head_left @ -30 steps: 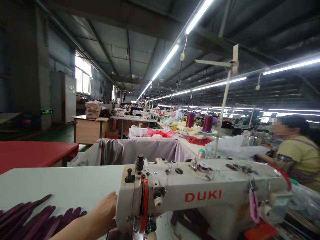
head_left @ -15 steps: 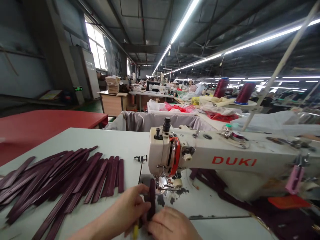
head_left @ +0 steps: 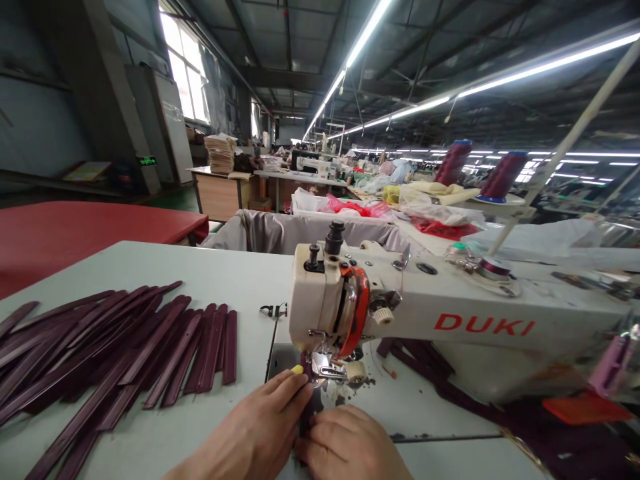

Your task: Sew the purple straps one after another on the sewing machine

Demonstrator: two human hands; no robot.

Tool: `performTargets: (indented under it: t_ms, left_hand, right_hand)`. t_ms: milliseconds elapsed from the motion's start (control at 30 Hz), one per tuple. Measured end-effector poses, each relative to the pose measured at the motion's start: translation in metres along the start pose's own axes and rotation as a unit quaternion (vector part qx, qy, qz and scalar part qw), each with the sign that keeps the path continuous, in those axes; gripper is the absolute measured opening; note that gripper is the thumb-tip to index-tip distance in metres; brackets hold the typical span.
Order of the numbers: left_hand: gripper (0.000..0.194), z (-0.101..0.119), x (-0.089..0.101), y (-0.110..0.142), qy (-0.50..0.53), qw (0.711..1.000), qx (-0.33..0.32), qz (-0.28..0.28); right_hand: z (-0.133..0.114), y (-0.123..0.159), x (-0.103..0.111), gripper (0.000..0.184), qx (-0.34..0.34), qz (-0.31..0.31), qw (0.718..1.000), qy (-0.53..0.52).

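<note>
At the lower middle of the frame, a purple strip (head_left: pixel 307 419) is held below the sewing machine (head_left: pixel 415 307). It is clamped by the fingers of the right hand (head_left: pixel 353 445); whether the left hand (head_left: pixel 263 420) is closed cannot be told.

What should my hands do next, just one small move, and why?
Probably ease the narrow, dark-maroon strip slightly forward, toward the shiny metal presser foot of the cream-white DUKI sewing machine. The left hand and right hand both touch the strip, and its far end lies close by the presser foot, so a small, gentle feed looks sensible.
</note>
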State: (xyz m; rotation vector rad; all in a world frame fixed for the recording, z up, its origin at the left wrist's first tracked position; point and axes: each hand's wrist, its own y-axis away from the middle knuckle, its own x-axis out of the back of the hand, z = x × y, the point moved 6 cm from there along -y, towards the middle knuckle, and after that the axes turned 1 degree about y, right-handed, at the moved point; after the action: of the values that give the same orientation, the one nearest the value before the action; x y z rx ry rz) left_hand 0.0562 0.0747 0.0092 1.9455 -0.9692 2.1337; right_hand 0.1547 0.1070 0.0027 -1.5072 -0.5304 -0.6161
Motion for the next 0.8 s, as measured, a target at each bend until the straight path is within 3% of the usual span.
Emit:
performTargets:
  t_ms: [100, 233, 400, 467, 800]
  left_hand:
    - [0.047, -0.003, 0.001, -0.003, 0.008, 1.000, 0.006, -0.019]
    - [0.042, -0.005, -0.005, 0.001, 0.003, 1.000, 0.002, -0.004]
    - [0.054, -0.009, -0.025, 0.015, 0.049, 0.994, 0.031, 0.094]
    - [0.059, -0.011, -0.031, 0.018, 0.063, 0.991, 0.046, 0.109]
    - [0.057, -0.016, -0.020, 0.007, 0.087, 0.992, 0.043, 0.085]
  right_hand:
    - [0.002, 0.001, -0.002, 0.048, -0.003, 0.010, 1.000, -0.010]
    - [0.007, 0.012, -0.007, 0.045, -0.043, 0.008, 0.999, -0.024]
    - [0.013, 0.026, -0.014, 0.034, -0.062, -0.001, 0.998, -0.032]
    - [0.014, 0.029, -0.016, 0.028, -0.062, 0.007, 0.997, -0.035]
    - [0.019, 0.033, -0.020, 0.027, -0.084, 0.014, 0.996, -0.027]
